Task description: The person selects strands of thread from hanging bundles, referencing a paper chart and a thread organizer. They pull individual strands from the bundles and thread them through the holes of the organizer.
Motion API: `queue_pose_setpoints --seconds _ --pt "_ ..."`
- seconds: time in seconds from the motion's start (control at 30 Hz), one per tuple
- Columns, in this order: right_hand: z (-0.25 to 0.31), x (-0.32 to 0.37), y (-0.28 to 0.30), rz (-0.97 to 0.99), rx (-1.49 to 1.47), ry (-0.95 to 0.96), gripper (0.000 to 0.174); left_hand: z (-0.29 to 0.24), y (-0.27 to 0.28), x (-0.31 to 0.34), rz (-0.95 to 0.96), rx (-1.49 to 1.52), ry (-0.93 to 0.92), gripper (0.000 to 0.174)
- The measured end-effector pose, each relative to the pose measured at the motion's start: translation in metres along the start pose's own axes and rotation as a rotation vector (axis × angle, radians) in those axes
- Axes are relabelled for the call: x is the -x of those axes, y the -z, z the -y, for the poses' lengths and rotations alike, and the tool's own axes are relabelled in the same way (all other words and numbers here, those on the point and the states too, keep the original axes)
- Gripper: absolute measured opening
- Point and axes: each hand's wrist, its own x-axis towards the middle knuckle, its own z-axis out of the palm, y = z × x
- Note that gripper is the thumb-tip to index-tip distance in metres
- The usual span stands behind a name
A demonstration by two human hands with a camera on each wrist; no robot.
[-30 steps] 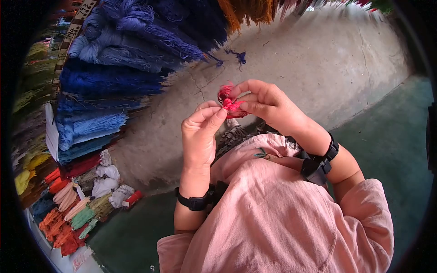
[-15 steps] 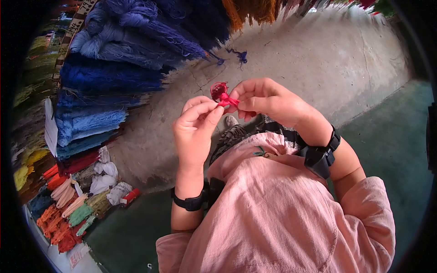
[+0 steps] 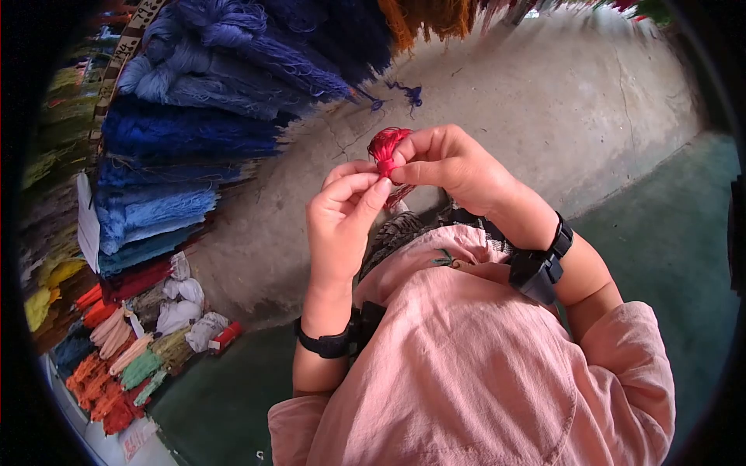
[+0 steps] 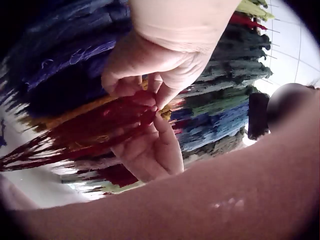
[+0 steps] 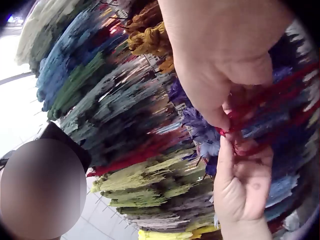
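A skein of red thread (image 3: 388,143) is up in front of the chest, held by both hands. Its looped top fans out above a tight band, and loose strands hang below the fingers. My left hand (image 3: 339,221) pinches the skein at the band between thumb and fingertips. From the other side, my right hand (image 3: 462,175) pinches it with thumb and forefinger. Seen from the left wrist, the long red strands (image 4: 85,125) trail away from the fingertips. In the right wrist view the two hands' fingertips meet at a small red bit of thread (image 5: 223,132).
Blue skeins (image 3: 186,132) hang in rows on the left, with orange ones (image 3: 435,19) at the top. Bundles of coloured thread (image 3: 116,365) lie at lower left by white bags (image 3: 183,307). Blue thread scraps (image 3: 409,96) lie on the concrete floor (image 3: 559,101).
The red skein has turned so that its looped top now stands up and spreads out above the fingers. Both hands shifted slightly and keep their hold near the band.
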Motion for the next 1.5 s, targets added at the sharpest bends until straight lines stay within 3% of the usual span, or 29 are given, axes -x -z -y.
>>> queue_pose_setpoints --seconds 0.1,0.2,0.4,0.5,0.6,0.73,0.77,1.0,1.13,1.5 --pt "0.008 0.000 0.000 0.000 0.067 -0.063 0.005 -0.002 0.003 -0.003 -0.029 0.084 0.036 0.007" --pt "0.011 -0.002 0.000 0.068 0.038 0.007 0.004 -0.005 0.004 -0.004 -0.068 -0.047 -0.079 0.007" --pt "0.021 -0.001 0.001 0.072 0.001 -0.056 0.006 -0.009 0.009 -0.004 -0.122 -0.384 -0.274 0.009" --pt "0.028 0.000 0.001 0.031 0.033 -0.127 0.008 -0.015 0.008 -0.001 -0.177 -0.544 -0.296 0.007" --pt "0.036 -0.001 -0.001 -0.052 0.299 -0.149 0.012 -0.022 0.007 -0.002 -0.226 -0.283 -0.205 0.008" --pt "0.038 0.000 -0.007 0.009 0.397 -0.083 0.019 -0.030 0.015 -0.001 -0.140 -0.339 -0.120 0.008" --pt "0.036 -0.001 -0.008 0.022 0.413 -0.057 0.020 -0.030 0.012 -0.004 -0.089 -0.432 -0.244 0.008" --pt "0.026 -0.010 -0.009 -0.046 0.405 -0.004 0.008 -0.029 0.008 -0.006 -0.117 -0.520 -0.247 0.010" --pt "0.022 -0.011 -0.009 -0.055 0.242 0.022 0.007 -0.026 0.011 -0.008 -0.032 -0.426 -0.081 0.013" --pt "0.026 -0.011 -0.009 -0.013 0.529 0.131 0.008 -0.023 0.009 -0.007 -0.022 0.122 0.219 0.014"
